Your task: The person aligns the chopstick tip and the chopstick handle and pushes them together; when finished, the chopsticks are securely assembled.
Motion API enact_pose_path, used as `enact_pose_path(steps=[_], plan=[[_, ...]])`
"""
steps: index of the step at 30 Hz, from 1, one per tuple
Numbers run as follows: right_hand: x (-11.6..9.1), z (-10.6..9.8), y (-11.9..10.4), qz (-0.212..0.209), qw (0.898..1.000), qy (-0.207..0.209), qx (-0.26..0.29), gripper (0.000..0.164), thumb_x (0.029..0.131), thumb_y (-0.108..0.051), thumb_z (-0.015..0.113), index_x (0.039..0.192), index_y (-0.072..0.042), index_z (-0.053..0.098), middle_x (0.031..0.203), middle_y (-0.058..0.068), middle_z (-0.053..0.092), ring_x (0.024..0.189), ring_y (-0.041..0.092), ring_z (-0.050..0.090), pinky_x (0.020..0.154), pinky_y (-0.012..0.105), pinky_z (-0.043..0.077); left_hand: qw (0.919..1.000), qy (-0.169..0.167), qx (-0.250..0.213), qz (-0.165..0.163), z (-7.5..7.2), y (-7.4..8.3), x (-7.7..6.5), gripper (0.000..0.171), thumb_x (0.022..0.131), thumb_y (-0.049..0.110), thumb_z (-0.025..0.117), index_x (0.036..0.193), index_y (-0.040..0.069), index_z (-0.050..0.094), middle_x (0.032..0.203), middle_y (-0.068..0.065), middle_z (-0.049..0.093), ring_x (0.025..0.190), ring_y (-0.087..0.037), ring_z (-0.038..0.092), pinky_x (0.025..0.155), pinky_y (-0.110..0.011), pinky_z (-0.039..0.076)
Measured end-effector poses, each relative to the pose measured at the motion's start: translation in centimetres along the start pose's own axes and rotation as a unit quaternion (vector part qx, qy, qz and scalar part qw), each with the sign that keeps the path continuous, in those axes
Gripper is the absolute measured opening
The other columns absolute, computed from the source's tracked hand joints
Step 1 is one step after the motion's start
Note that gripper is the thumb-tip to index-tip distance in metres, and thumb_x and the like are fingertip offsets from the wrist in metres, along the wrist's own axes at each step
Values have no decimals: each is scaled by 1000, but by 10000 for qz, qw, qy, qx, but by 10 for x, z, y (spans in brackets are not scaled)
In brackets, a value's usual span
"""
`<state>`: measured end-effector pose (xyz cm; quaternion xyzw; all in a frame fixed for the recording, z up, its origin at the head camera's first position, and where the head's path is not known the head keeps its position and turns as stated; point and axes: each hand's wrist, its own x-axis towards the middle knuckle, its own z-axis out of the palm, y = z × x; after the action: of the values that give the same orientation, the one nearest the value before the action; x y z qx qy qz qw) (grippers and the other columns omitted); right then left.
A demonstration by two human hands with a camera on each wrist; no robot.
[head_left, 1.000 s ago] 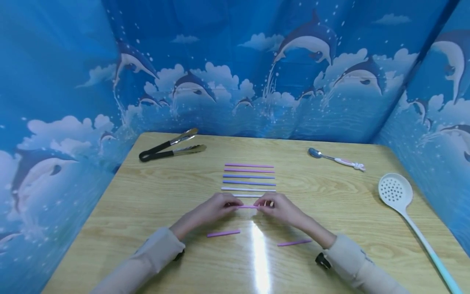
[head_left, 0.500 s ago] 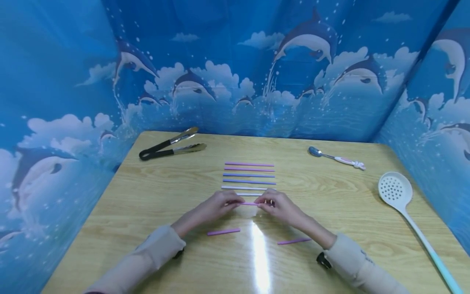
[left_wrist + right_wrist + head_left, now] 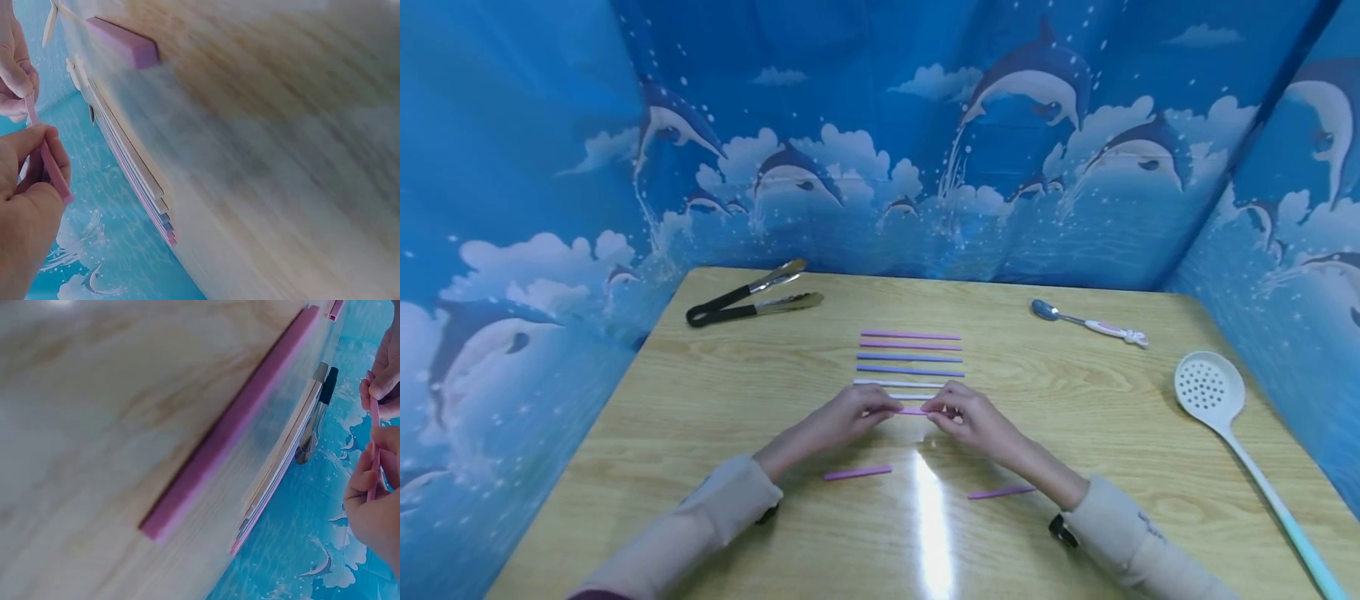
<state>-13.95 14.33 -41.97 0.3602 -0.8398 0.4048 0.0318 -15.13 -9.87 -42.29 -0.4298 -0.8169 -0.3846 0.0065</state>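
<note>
A slim pink stick (image 3: 912, 411) is stretched between my two hands at mid-table. My left hand (image 3: 853, 414) pinches one end of it with thumb and fingertips, and my right hand (image 3: 973, 423) pinches the other. In the left wrist view, the held stick (image 3: 56, 174) tilts and shows past the fingers. Just beyond the hands lies a row of parallel sticks: white ones (image 3: 898, 384) nearest, then blue ones (image 3: 910, 358), then pink ones (image 3: 910, 336) farthest. My fingers overlap the nearest white stick in the head view.
Two shorter-looking pink sticks lie nearer me, one at left (image 3: 857, 473) and one at right (image 3: 1002, 492). Black-handled tongs (image 3: 752, 293) rest at the back left. A spoon (image 3: 1086, 323) lies at the back right, and a skimmer (image 3: 1208, 390) along the right side.
Both hands, still pinching the pink stick, have moved slightly away from me, closer to the row of sticks. The other things lie where they were.
</note>
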Motion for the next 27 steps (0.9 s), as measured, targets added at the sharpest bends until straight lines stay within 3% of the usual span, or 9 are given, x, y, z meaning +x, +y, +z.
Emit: enact_pose_path(steps=[5, 10, 17, 27], plan=[[0, 2, 3, -71, 9999, -70, -96, 13, 84, 0, 66, 97, 2, 68, 85, 6, 62, 73, 10, 57, 61, 19, 52, 9998, -67, 184, 37, -1, -3, -1, 16, 86, -3, 63, 101, -3, 69, 94, -13, 69, 84, -20, 65, 76, -19, 53], [-1, 0, 4, 204, 9996, -54, -199, 13, 84, -3, 68, 97, 0, 69, 86, 3, 62, 76, 11, 58, 66, 20, 53, 9996, -105, 273, -31, -1, -5, -3, 17, 86, -2, 63, 102, -3, 69, 96, -13, 70, 86, -21, 66, 79, -22, 53], [-6, -8, 11, 775, 9960, -191, -402, 11, 84, -3, 68, 94, -4, 71, 87, 1, 61, 77, 11, 57, 67, 20, 52, 9987, -176, 276, -386, -2, -8, -6, 19, 88, -1, 62, 106, -2, 69, 101, -14, 70, 92, -23, 66, 82, -22, 54], [-11, -16, 28, 917, 9937, -228, -601, 10, 83, 0, 68, 92, -3, 71, 84, 0, 61, 76, 10, 56, 68, 20, 52, 9924, -324, 375, -1126, -10, -19, -12, 20, 89, 3, 62, 108, 1, 68, 106, -13, 69, 100, -25, 65, 90, -30, 52]])
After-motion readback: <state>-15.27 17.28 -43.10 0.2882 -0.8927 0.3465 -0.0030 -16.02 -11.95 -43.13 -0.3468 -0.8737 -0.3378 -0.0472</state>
